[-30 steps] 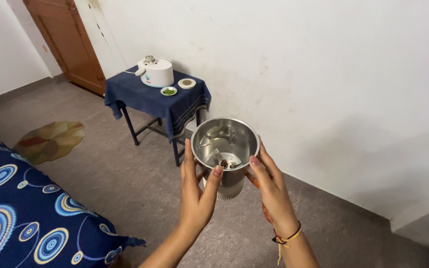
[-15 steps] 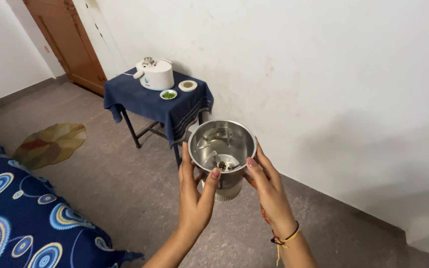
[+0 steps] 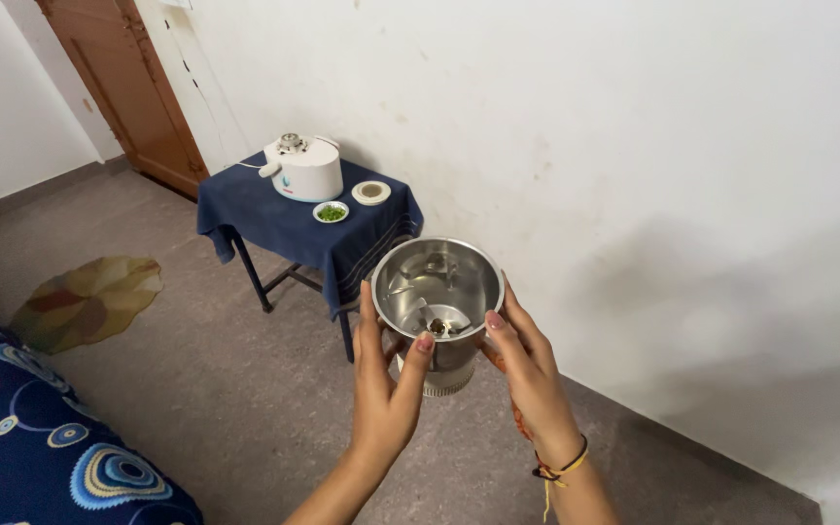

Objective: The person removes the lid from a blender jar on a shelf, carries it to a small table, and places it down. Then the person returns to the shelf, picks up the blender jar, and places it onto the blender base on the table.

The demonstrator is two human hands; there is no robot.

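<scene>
I hold the steel mixer jar (image 3: 437, 297) upright between both hands: my left hand (image 3: 383, 389) and right hand (image 3: 529, 374) grip its opposite sides.

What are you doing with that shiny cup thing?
A person is holding a steel mixer jar up in both hands, the left hand and the right hand on either side of it. It looks nearly empty, with the blade at the bottom. Ahead, a small table with a blue cloth holds a white mixer base and two little dishes.
</scene>
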